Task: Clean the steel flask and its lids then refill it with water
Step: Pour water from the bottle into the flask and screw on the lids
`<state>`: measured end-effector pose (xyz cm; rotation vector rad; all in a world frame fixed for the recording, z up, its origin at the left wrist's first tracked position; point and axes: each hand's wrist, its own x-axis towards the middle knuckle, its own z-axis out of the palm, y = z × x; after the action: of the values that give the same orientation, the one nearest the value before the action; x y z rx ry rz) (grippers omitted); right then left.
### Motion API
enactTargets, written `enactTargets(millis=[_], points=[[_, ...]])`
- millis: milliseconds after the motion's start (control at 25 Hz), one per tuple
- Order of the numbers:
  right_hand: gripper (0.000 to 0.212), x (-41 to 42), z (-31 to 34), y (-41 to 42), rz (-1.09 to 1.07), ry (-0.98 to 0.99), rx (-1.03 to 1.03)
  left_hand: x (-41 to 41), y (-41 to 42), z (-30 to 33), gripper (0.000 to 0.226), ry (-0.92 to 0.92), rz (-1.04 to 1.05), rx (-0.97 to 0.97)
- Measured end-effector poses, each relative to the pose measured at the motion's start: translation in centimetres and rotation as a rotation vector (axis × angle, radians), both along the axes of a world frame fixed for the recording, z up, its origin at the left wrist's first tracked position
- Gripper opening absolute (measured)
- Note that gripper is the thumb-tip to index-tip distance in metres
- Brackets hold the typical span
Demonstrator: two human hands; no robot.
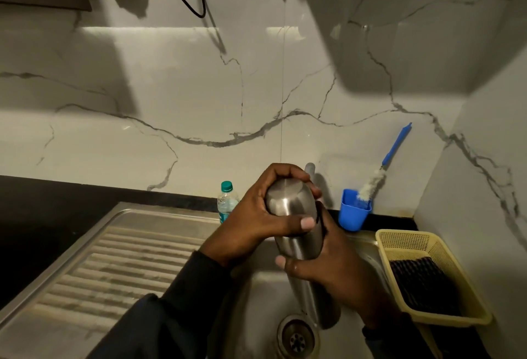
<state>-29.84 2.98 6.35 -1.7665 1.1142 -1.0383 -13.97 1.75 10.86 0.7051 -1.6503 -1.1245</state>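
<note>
Flask (293, 216) held upended over sink (256, 316) by both hands' grip

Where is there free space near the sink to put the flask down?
The ribbed steel drainboard left of the sink basin is bare, and so is the dark counter beyond it. The back ledge is crowded: plastic bottle, blue cup with its brush. The yellow basket fills the right side.
</note>
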Motion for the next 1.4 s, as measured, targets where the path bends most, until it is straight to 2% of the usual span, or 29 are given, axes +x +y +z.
enactTargets(millis=[40, 120, 240, 320, 440, 560, 640, 720, 800, 920, 1040, 1160, 1240, 1320, 1400], points=[[0.086, 0.4, -0.4, -0.2, -0.060, -0.003, -0.012, -0.1, 0.0, -0.1, 0.056, 0.003, 0.073, 0.026], [0.078, 1.2, -1.4, -0.2, -0.224, 0.014, -0.067, -1.9, 0.9, -0.8, 0.062, 0.059, 0.363, 0.097], [0.065, 2.4, -3.2, 0.1, -0.319, 0.199, -0.337, -4.4, 2.1, -1.7, 0.061, 0.223, 0.657, 0.132], [0.073, 2.8, -3.2, 0.0, -0.428, 0.271, -0.394, -4.5, 1.8, -1.7, 0.048, 0.266, 0.672, 0.063], [0.083, 3.0, -2.1, 0.0, -0.485, 0.288, -0.447, -3.6, 1.2, -1.4, 0.039, 0.221, 0.584, -0.051], [0.071, 2.9, -1.2, -0.4, -0.372, 0.192, -0.307, -2.9, 0.9, -1.0, 0.039, 0.154, 0.541, -0.124], [0.076, 2.7, -1.1, -0.4, -0.303, 0.156, -0.284, -2.6, 0.6, -0.8, 0.039, 0.118, 0.544, -0.151], [0.071, 2.4, -1.2, -0.6, -0.232, 0.112, -0.271, -2.3, 0.3, -0.9, 0.042, 0.084, 0.539, -0.134], [0.058, 2.6, -2.5, -0.9, -0.163, -0.046, -0.147, -1.7, 0.2, -1.7, 0.055, 0.020, 0.450, -0.059], [0.060, 3.7, -4.1, -1.2, -0.234, -0.103, -0.028, -0.4, 0.9, -4.5, 0.070, 0.021, 0.279, 0.100], [0.064, 5.3, -6.0, -1.3, -0.143, -0.100, 0.018, 0.9, 1.7, -7.3, 0.060, -0.002, 0.408, 0.134], [0.064, 5.7, -6.3, -1.4, -0.017, 0.034, 0.074, 2.1, 2.2, -8.2, 0.064, -0.043, 0.580, 0.074], [0.081, 5.8, -6.6, -2.1, 0.095, 0.090, 0.080, 3.3, 2.0, -8.6, 0.063, -0.046, 0.675, 0.044], [0.096, 5.8, -7.5, -2.6, 0.121, 0.125, 0.098, 5.0, 1.6, -9.2, 0.062, -0.040, 0.761, 0.024], [0.088, 6.3, -8.3, -3.0, 0.107, 0.149, 0.141, 6.6, 0.9, -9.5, 0.061, -0.042, 0.848, 0.017]])
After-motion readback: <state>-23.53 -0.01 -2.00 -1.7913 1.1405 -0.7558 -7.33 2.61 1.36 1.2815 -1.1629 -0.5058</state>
